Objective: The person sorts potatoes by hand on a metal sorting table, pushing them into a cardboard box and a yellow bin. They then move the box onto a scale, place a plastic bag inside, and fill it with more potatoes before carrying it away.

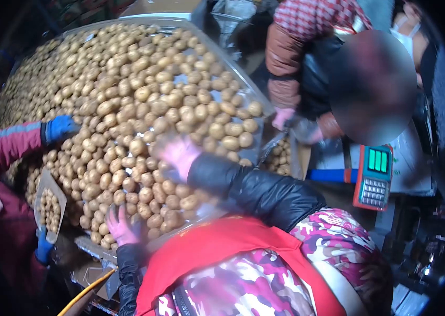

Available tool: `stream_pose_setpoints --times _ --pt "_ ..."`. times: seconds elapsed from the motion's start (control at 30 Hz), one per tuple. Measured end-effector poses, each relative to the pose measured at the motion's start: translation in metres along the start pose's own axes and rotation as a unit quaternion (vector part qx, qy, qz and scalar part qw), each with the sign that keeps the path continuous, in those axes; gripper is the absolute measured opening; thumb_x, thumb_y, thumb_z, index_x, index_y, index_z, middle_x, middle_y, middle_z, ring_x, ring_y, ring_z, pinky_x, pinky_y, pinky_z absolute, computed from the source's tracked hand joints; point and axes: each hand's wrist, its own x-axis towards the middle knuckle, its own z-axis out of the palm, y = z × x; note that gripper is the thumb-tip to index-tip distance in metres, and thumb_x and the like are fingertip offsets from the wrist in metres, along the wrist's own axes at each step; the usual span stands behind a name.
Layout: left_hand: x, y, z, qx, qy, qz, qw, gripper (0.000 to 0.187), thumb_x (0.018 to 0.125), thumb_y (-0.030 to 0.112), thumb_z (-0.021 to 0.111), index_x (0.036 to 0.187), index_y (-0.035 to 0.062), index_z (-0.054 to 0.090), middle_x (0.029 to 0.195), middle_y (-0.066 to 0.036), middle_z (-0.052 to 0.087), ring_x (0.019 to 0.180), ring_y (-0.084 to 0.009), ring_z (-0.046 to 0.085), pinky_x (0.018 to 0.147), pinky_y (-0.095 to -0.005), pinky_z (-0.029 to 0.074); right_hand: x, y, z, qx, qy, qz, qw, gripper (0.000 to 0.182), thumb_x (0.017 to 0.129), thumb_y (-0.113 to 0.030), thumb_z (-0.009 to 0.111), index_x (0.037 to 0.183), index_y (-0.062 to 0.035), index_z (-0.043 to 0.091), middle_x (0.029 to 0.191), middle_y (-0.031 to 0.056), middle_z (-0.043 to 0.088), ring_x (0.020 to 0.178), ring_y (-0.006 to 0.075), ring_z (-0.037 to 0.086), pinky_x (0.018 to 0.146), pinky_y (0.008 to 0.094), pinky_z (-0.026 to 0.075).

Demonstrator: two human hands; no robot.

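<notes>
A wide heap of potatoes (143, 95) fills a large shallow sorting table in front of me. My left hand (122, 226), in a pink glove with dark fingertips, lies on the potatoes at the near edge, fingers spread and nothing gripped. Over the middle of the heap is my right hand (180, 155), also pink-gloved. Motion smears its fingers, so whether it holds a potato cannot be made out. Loose potatoes surround both hands.
At left, a co-worker's blue gloves (60, 128) reach the heap and hold a small box of potatoes (50, 208). Opposite, another person in pink gloves (284, 118) handles a bag beside a box. A scale display (375, 176) stands right; a yellow cable (88, 290) runs low left.
</notes>
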Motion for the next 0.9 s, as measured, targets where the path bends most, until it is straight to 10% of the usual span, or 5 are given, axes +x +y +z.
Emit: stream_pose_setpoints --times 0.2,0.37,0.47,0.8,0.9 --pt "-0.007 -0.001 0.015 -0.028 0.034 -0.023 0.999 0.080 0.078 -0.005 0.076 0.150 0.0173 0.052 0.158 -0.015 0.042 0.146 -0.0358 0.041 0.120 -0.0443 0.039 -0.150 0.006 -0.015 0.080 0.012 -0.134 0.988 0.068 0.087 -0.032 0.066 0.149 -0.0097 0.052 0.163 0.0162 0.042 0.156 0.0347 0.032 0.128 0.0631 0.017" --pt "-0.013 -0.025 0.037 -0.064 0.029 -0.075 0.995 0.074 0.083 0.004 0.079 0.150 0.0185 0.054 0.157 -0.017 0.045 0.144 -0.0363 0.044 0.119 -0.0461 0.039 -0.299 0.076 -0.006 0.091 0.339 0.249 0.903 0.039 0.083 -0.014 0.075 0.120 -0.0028 0.068 0.118 0.0197 0.070 0.109 0.0400 0.067 0.097 0.0462 0.054" --pt "-0.012 -0.018 0.035 -0.109 0.018 -0.116 0.987 0.072 0.084 -0.006 0.073 0.149 0.0178 0.054 0.159 -0.013 0.040 0.148 -0.0288 0.039 0.121 -0.0415 0.040 -0.351 0.064 0.002 0.142 0.137 0.451 0.870 0.054 0.083 -0.035 0.080 0.125 -0.0046 0.067 0.124 0.0202 0.069 0.116 0.0403 0.065 0.103 0.0479 0.051" --pt "-0.013 -0.018 0.033 -0.084 0.023 -0.097 0.991 0.070 0.087 -0.002 0.074 0.151 0.0169 0.054 0.161 -0.013 0.041 0.148 -0.0307 0.039 0.122 -0.0424 0.037 -0.272 0.053 0.126 -0.083 -0.264 0.300 0.913 0.026 0.093 -0.030 0.062 0.105 -0.0160 0.080 0.111 0.0112 0.078 0.102 0.0270 0.075 0.087 0.0402 0.057" --pt "-0.015 -0.022 0.032 0.008 0.035 -0.041 0.999 0.078 0.082 -0.004 0.079 0.152 0.0177 0.053 0.159 -0.015 0.043 0.147 -0.0332 0.042 0.122 -0.0433 0.037 -0.295 0.090 0.075 0.187 -0.073 0.489 0.849 0.028 0.093 -0.026 0.063 0.110 -0.0117 0.080 0.113 0.0108 0.078 0.105 0.0321 0.074 0.090 0.0424 0.058"
